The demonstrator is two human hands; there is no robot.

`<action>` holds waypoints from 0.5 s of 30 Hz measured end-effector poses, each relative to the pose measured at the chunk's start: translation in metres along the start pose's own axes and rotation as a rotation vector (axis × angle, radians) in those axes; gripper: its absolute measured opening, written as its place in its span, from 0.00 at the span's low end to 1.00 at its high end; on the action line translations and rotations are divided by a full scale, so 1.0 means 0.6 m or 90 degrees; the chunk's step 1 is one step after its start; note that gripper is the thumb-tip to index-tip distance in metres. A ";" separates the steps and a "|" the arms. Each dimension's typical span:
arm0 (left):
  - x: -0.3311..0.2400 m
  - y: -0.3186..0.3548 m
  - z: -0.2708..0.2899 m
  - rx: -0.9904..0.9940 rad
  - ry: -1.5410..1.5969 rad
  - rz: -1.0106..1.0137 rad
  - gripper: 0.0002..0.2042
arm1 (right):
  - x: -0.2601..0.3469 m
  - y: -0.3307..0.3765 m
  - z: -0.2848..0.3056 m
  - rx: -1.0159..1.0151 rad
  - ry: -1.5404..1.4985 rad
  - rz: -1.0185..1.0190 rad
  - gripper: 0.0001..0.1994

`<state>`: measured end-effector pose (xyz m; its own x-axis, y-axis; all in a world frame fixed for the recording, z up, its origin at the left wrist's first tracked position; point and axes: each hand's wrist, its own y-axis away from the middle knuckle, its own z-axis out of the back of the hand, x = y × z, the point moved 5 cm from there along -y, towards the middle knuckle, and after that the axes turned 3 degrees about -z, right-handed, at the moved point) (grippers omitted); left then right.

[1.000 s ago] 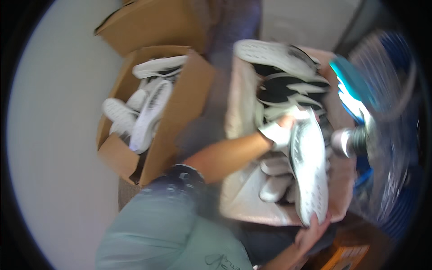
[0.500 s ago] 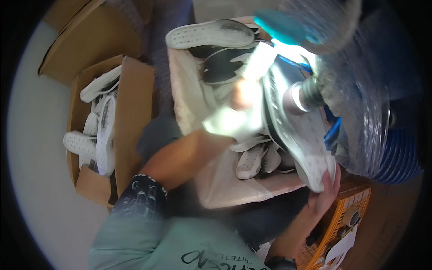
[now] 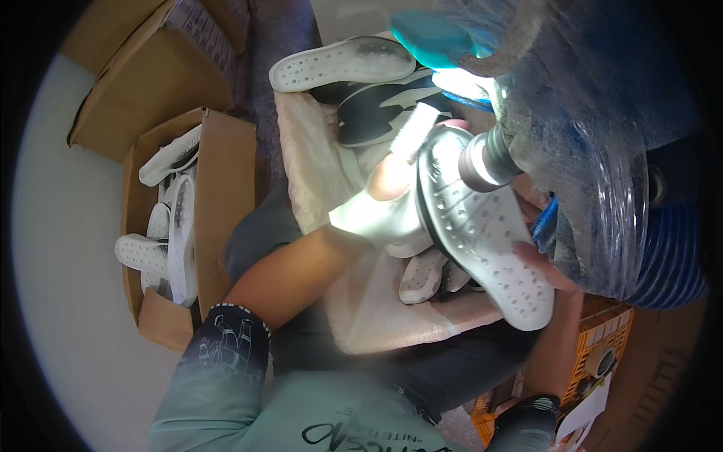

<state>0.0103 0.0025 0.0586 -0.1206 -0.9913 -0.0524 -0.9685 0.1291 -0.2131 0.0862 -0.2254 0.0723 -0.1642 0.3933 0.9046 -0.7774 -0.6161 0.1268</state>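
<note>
A white shoe sole [image 3: 482,218] with rows of small holes is held up in front of me, its dark edge facing left. My left hand [image 3: 388,192], partly covered in white and washed out by glare, grips the sole's upper left edge. Bare fingers of my right hand [image 3: 546,264] are closed on its right edge, partly hidden behind it. A round spindle-like machine head [image 3: 486,160] meets the sole's upper part; whether it touches cannot be made out. Under the sole stands a bin lined with pale sheeting [image 3: 361,324], holding several white and black soles [image 3: 369,113].
At left, a cardboard box [image 3: 226,188] holds several white soles. A bright lamp [image 3: 463,84] with a teal cover [image 3: 433,38] shines above. Plastic sheeting [image 3: 595,188] and a blue ribbed hose [image 3: 674,264] are at right. An orange crate [image 3: 602,331] stands below them.
The sole has turned, its lower end swinging slightly right and its holed face showing more. My right hand has moved up from the lower tip to the right edge.
</note>
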 end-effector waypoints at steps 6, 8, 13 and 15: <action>0.022 -0.005 -0.006 -0.054 -0.172 -0.044 0.25 | 0.009 -0.004 0.077 -0.031 0.173 0.009 0.33; 0.030 -0.005 -0.002 -0.025 -0.160 -0.046 0.26 | 0.007 -0.002 0.084 -0.030 0.191 0.008 0.33; 0.030 -0.001 0.016 -0.084 -0.278 -0.080 0.26 | -0.005 0.003 0.091 -0.041 0.192 0.006 0.33; 0.033 -0.001 0.004 -0.027 -0.265 -0.073 0.26 | -0.011 0.009 0.085 -0.049 0.175 0.003 0.32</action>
<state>0.0090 -0.0173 0.0551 0.0776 -0.9036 -0.4213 -0.9798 0.0091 -0.2000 0.1142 -0.2661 0.0879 -0.3178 0.5675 0.7596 -0.8187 -0.5683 0.0820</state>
